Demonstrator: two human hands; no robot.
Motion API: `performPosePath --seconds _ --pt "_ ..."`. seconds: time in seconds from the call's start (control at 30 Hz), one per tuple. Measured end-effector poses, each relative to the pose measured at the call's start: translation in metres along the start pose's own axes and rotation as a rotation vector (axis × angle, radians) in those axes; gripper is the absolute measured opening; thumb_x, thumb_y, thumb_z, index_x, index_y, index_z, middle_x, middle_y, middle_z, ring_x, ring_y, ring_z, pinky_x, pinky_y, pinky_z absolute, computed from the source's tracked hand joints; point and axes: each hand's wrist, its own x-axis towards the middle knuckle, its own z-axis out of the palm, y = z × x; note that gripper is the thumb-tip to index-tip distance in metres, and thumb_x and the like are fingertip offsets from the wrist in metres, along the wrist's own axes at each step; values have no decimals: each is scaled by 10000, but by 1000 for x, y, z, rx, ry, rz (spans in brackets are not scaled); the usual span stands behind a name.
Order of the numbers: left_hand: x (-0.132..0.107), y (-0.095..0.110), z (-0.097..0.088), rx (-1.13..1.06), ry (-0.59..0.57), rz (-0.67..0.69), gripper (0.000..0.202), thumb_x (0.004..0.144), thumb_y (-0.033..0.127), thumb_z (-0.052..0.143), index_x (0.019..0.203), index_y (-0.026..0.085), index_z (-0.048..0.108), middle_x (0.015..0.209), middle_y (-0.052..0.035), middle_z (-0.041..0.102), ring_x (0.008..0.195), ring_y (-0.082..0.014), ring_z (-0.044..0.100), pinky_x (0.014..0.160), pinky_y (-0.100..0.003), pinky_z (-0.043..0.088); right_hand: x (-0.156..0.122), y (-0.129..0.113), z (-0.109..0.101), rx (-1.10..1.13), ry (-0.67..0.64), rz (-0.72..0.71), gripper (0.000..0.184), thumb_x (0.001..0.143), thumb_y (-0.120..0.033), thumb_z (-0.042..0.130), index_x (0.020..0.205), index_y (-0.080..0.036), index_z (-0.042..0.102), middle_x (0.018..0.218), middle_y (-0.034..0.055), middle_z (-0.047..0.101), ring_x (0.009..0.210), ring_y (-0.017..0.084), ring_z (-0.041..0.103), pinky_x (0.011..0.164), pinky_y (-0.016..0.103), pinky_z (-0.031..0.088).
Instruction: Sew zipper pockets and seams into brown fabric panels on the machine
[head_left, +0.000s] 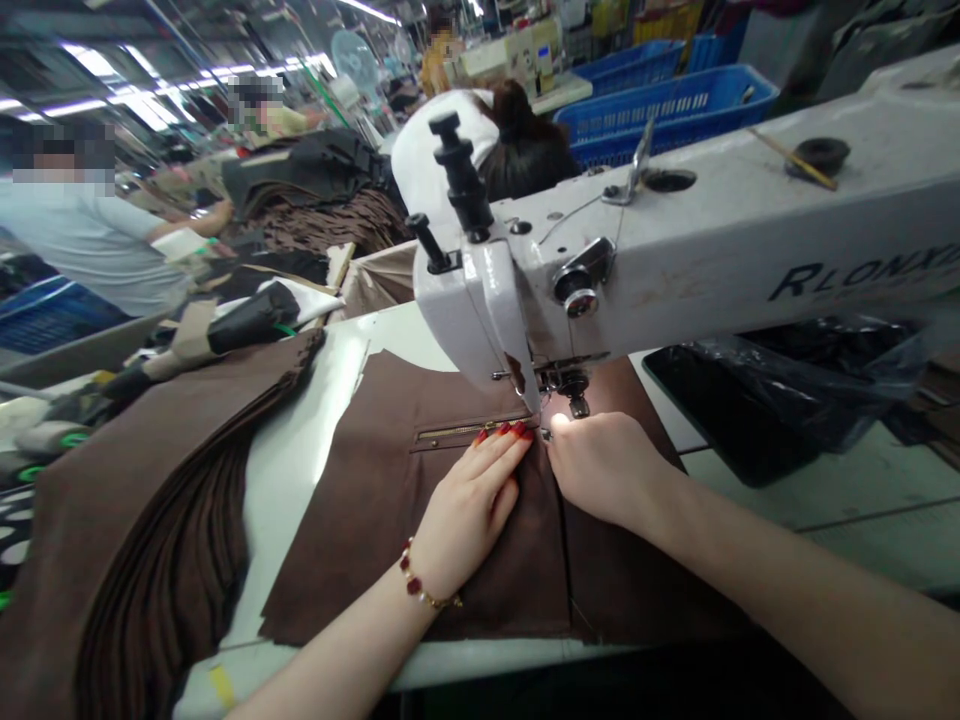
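A brown leather-like panel (360, 500) lies on the sewing table, with a brass-toothed zipper (450, 432) set in a slot across it. My left hand (469, 510) rests flat on the panel, fingers stretched out, their tips on the zipper's right end. Just right of it, my right hand (607, 465) is closed beside the needle area; a small dark tip shows at its fingers, but what they hold is hidden. The white sewing machine's head (480, 310) stands over the panel, its presser foot (577, 400) directly behind my right hand.
A stack of brown panels (150, 490) fills the left side. Right of the machine's needle lie a dark phone-like slab (720, 420) and crumpled clear plastic (825, 370). Thread spools (49, 440) sit far left. Blue crates (667, 110) and other people (97, 240) are behind.
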Motion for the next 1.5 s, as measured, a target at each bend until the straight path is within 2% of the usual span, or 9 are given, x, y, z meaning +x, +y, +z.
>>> performPosePath --seconds 0.17,0.33,0.57,0.73,0.9,1.0,1.1,1.2,1.5 --pt "0 0 -1 4 -4 9 439 963 163 427 1396 214 480 1455 -35 500 1358 -176 456 1203 -397 344 -5 8 0 -28 -17 58 397 965 -337 337 856 -152 672 782 134 707 666 235 680 522 293 405" --pt "1 1 -1 24 -3 2 423 963 165 432 1377 211 504 1445 -35 512 1356 -179 457 1203 -401 343 -10 11 0 -45 -24 155 404 973 -363 315 875 -170 657 758 132 714 685 265 700 552 320 439" --pt "3 2 -3 4 -26 -3 433 963 166 428 1385 233 500 1457 -35 493 1362 -193 445 1188 -413 367 -11 4 3 -16 -31 25 369 983 -339 308 902 -171 625 716 98 683 627 221 678 486 287 363" --pt "4 5 -5 -5 -49 -34 429 966 161 417 1379 246 495 1450 -25 487 1358 -182 436 1194 -392 353 -11 7 7 -10 -16 -49 347 985 -334 322 877 -177 612 724 89 674 642 225 674 473 293 318" --pt "7 7 -6 27 -74 -40 417 960 158 436 1362 248 503 1424 -25 503 1327 -193 454 1190 -396 344 -15 16 0 -25 -48 -139 327 978 -332 340 848 -184 601 690 80 671 612 228 672 468 295 297" --pt "8 7 -6 40 -86 -32 411 959 159 440 1354 251 509 1412 -30 515 1310 -205 468 1181 -414 350 -17 23 -4 -54 -69 -88 342 972 -376 340 842 -191 598 658 89 675 597 254 679 477 297 320" --pt "9 8 -6 44 -83 -27 405 960 151 437 1345 249 516 1403 -26 526 1305 -198 471 1181 -410 345 -17 26 -2 -92 -19 25 353 966 -398 346 860 -191 611 671 100 685 602 280 683 483 307 346" --pt "9 8 -6 43 -70 -26 399 960 146 434 1335 244 524 1399 -23 533 1306 -192 471 1180 -401 347 -14 22 2 -81 12 74 359 968 -383 344 884 -184 631 717 104 700 630 267 689 504 305 374" --pt "9 10 -8 14 -63 -28 389 953 139 434 1322 230 520 1408 -21 531 1325 -179 460 1191 -388 334 -7 13 4 -75 -2 -3 398 983 -329 308 848 -163 644 726 103 684 616 199 665 475 274 321"
